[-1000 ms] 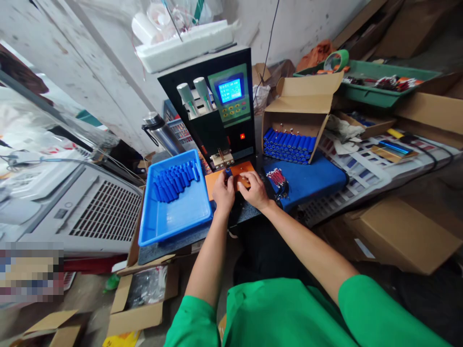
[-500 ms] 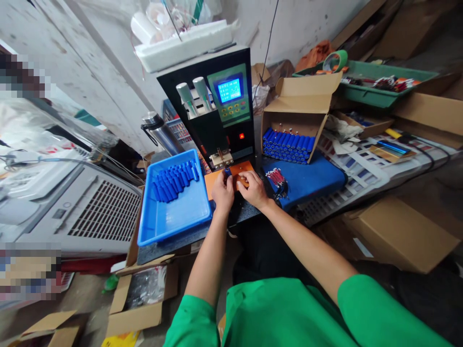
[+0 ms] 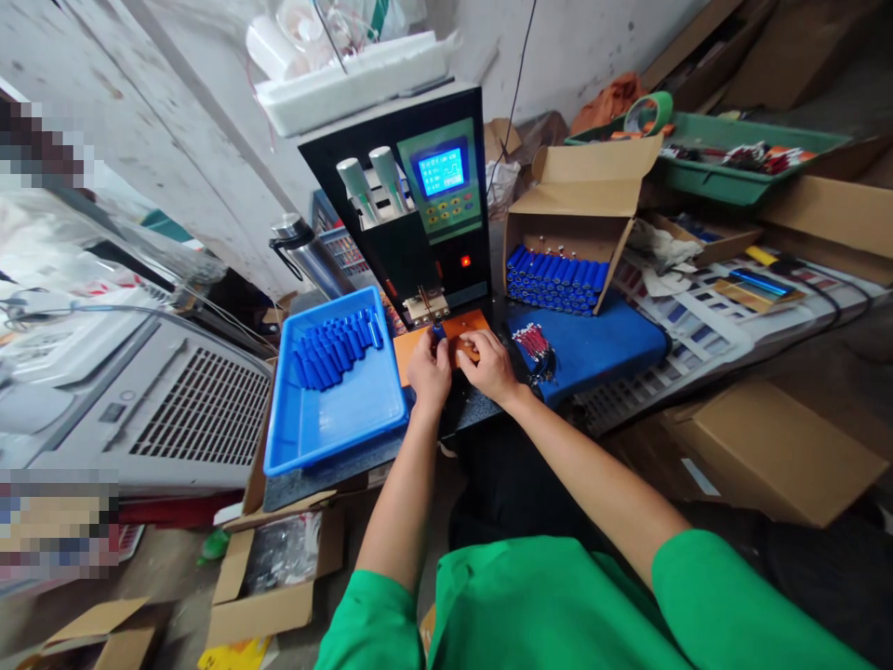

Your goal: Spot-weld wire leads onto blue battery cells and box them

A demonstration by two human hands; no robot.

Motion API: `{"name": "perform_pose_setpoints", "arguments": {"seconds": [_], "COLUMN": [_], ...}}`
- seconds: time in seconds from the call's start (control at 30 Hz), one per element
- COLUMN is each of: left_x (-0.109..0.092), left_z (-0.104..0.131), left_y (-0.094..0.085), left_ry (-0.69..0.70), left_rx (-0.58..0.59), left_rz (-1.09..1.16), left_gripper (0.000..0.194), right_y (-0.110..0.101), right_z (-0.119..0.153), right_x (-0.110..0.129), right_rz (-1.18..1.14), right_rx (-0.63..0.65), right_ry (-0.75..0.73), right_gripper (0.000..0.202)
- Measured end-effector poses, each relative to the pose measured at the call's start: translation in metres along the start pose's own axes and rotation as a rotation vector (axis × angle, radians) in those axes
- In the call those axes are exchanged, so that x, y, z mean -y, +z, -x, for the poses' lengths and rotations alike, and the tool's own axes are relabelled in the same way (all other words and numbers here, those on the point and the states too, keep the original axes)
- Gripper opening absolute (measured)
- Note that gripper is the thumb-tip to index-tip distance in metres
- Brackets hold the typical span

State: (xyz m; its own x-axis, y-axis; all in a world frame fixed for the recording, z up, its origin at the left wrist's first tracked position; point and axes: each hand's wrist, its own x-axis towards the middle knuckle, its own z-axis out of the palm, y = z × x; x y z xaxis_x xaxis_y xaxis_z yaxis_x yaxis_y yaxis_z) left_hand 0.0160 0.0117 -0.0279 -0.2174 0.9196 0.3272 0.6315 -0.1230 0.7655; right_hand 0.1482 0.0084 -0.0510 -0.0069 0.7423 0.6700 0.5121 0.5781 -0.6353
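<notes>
Between the thumb and fingers of my left hand (image 3: pixel 429 365) is a blue battery cell (image 3: pixel 438 331), its far end just below the electrode pins of a black spot welder (image 3: pixel 391 270). My right hand (image 3: pixel 486 363) rests on the orange board (image 3: pixel 411 358) beside it, fingers curled together; what they pinch, if anything, is too small to make out. The welder's screen (image 3: pixel 442 170) is lit blue. To my left, a blue tray (image 3: pixel 327 428) bears rows of blue cells (image 3: pixel 335 349).
Right of the welder, a cardboard box (image 3: pixel 572 177) holds stacked blue cells on a blue surface (image 3: pixel 606 344). A bundle of red and black wires (image 3: pixel 534 349) lies near my right hand. A steel flask (image 3: pixel 307 251) stands behind the tray. A green bin (image 3: pixel 732 181) sits back right.
Both hands and the cell keep nearly the same place at the welder. Only the camera view has shifted slightly.
</notes>
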Motion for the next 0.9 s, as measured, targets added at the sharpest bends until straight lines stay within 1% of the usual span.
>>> {"name": "perform_pose_setpoints", "arguments": {"seconds": [0.23, 0.4, 0.5, 0.6, 0.67, 0.77, 0.9], "left_x": [-0.002, -0.004, -0.005, -0.005, -0.004, 0.0, 0.004], "left_z": [0.0, -0.001, -0.001, 0.0, 0.001, 0.001, 0.002], "left_y": [-0.001, -0.002, -0.003, -0.005, -0.006, -0.006, -0.006], "left_ry": [-0.039, -0.023, -0.009, 0.005, 0.028, 0.053, 0.055], "left_rx": [0.019, 0.011, 0.004, 0.01, 0.025, 0.04, 0.037], "left_rz": [-0.006, -0.01, 0.001, 0.001, 0.007, 0.017, 0.01], "left_gripper": [0.03, 0.029, 0.031, 0.031, 0.03, 0.032, 0.036], "right_y": [-0.001, -0.003, -0.011, -0.023, -0.029, -0.033, -0.029], "right_z": [0.001, -0.003, -0.011, -0.023, -0.032, -0.046, -0.057], "right_x": [-0.002, 0.0, 0.007, 0.016, 0.022, 0.028, 0.031], "right_rz": [0.001, -0.03, -0.014, 0.058, 0.109, 0.169, 0.23], "right_rx": [0.011, 0.019, 0.006, -0.032, -0.026, 0.077, 0.278], "right_ry": [0.012, 0.042, 0.001, -0.062, -0.085, -0.123, -0.163], "right_gripper": [0.021, 0.024, 0.024, 0.023, 0.025, 0.027, 0.018]}}
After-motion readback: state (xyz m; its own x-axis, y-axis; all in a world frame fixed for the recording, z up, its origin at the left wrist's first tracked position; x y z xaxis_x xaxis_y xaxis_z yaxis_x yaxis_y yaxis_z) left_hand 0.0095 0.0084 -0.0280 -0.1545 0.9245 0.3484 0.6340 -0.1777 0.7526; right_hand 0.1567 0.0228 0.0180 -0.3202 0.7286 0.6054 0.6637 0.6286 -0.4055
